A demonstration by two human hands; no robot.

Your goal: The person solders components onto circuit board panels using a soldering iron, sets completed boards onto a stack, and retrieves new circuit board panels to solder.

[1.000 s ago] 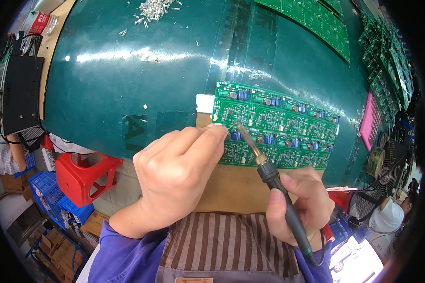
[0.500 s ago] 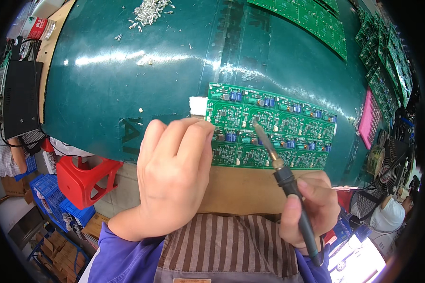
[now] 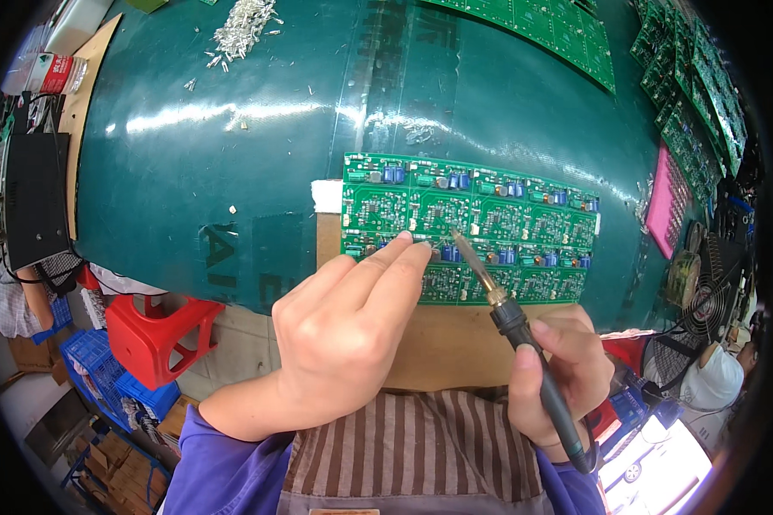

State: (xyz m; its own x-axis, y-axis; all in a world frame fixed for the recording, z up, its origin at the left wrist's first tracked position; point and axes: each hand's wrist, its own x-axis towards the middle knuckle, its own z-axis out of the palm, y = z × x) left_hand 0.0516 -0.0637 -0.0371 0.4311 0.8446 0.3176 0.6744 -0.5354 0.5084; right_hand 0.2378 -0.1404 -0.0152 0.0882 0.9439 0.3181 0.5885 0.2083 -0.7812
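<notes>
A green circuit board panel (image 3: 500, 211), crowded with blue, green and black components, lies flat on the table in front of me. My right hand (image 3: 567, 373) grips a soldering iron (image 3: 514, 323) by its dark handle. The iron's metal tip points up and left, over the middle of the panel; contact with it cannot be made out. My left hand (image 3: 343, 326) is at the panel's left part, its fingers pinched together close to the iron's tip. Anything small between those fingertips is hidden. A brown board (image 3: 442, 348) shows under the panel's near edge.
A pile of small clear-and-metal parts (image 3: 245, 30) lies at the far left of the green tabletop (image 3: 215, 163). More circuit boards (image 3: 567, 43) lie at the back right, near a pink tray (image 3: 668, 202). A red stool (image 3: 150, 343) stands below the left edge.
My left hand has moved right and forward, so its fingers now reach over the panel. The iron's tip has shifted right across the panel, nearer those fingers. The view has shifted slightly.
</notes>
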